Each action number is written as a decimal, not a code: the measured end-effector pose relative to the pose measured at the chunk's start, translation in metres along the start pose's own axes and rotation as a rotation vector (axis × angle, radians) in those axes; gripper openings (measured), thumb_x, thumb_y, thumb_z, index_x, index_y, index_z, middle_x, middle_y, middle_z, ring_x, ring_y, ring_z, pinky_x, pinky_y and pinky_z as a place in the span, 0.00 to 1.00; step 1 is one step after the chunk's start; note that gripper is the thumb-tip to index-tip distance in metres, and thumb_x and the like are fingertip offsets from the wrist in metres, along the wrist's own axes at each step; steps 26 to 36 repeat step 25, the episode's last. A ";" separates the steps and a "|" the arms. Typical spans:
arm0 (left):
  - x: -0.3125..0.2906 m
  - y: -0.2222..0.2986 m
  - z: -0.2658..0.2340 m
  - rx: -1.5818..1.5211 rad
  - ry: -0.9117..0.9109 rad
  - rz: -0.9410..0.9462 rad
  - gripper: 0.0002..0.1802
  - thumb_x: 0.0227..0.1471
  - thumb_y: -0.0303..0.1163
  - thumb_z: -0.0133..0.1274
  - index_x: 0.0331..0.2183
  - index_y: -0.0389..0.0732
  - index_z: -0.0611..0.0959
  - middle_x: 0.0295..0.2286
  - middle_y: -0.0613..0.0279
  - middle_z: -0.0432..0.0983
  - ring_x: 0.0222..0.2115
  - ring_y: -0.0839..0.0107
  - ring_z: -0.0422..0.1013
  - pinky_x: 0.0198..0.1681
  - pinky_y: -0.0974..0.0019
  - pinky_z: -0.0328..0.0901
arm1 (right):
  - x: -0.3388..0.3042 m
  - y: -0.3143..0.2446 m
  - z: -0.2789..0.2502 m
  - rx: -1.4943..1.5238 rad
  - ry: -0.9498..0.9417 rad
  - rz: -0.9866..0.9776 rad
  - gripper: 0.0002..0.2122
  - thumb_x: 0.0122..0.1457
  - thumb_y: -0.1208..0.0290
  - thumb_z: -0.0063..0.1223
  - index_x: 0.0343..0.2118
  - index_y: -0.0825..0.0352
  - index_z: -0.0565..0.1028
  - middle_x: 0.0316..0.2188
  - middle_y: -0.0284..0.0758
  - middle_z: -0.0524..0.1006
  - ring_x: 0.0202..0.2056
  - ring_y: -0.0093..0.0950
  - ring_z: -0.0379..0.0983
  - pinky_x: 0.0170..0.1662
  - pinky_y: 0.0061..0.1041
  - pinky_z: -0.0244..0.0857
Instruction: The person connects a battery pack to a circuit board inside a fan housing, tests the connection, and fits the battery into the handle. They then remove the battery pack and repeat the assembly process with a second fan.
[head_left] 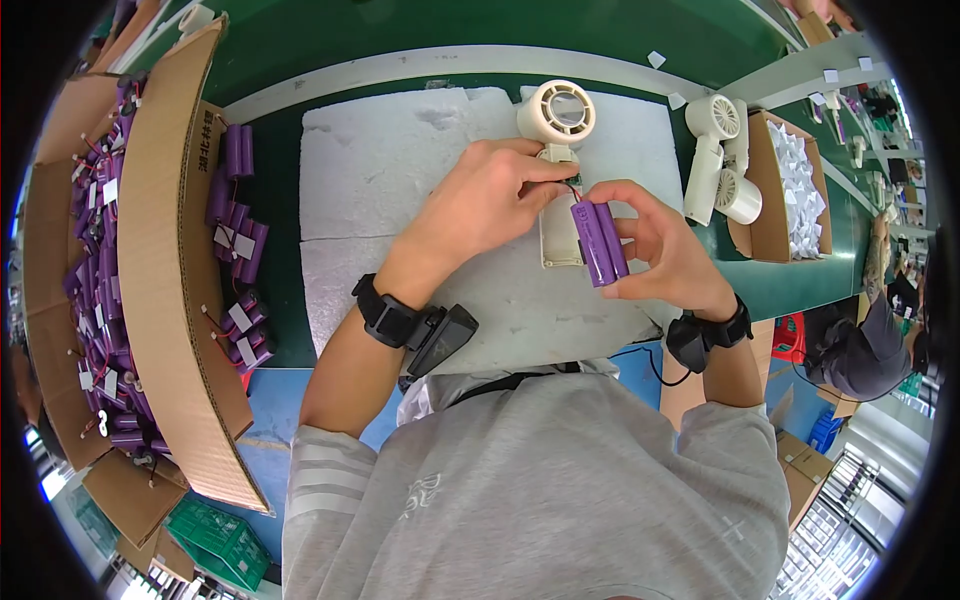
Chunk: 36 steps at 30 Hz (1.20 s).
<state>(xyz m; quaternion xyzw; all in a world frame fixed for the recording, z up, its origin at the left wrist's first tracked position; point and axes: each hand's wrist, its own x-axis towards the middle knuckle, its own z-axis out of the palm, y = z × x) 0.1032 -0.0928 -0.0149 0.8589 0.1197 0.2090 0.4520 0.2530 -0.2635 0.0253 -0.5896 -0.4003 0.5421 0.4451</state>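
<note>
A cream handheld fan (557, 112) lies on the white foam sheet, its round head away from me and its handle housing (559, 235) open toward me. A small green circuit board (573, 180) shows in the neck of the housing. My left hand (480, 198) is pinched at this neck, on thin wires that run from a battery pack; their ends are hidden by the fingers. In my right hand (662, 245), thumb and fingers grip the purple two-cell battery pack (600, 243), tilted over the right edge of the housing.
White foam sheets (390, 180) cover the middle of the green table. At left, a cardboard box (165, 270) holds many purple battery packs, with several more (240, 240) beside it. At right are cream fans (705, 165) and a box of small white packets (797, 190). Another person (865, 345) sits farther right.
</note>
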 end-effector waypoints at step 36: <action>0.001 -0.001 -0.008 0.028 -0.047 0.079 0.13 0.48 0.23 0.55 0.39 0.40 0.85 0.31 0.47 0.77 0.27 0.48 0.73 0.30 0.56 0.68 | 0.007 0.020 0.024 -0.852 0.242 -0.413 0.25 0.39 0.76 0.69 0.45 0.67 0.76 0.56 0.37 0.69 0.37 0.27 0.77 0.34 0.22 0.72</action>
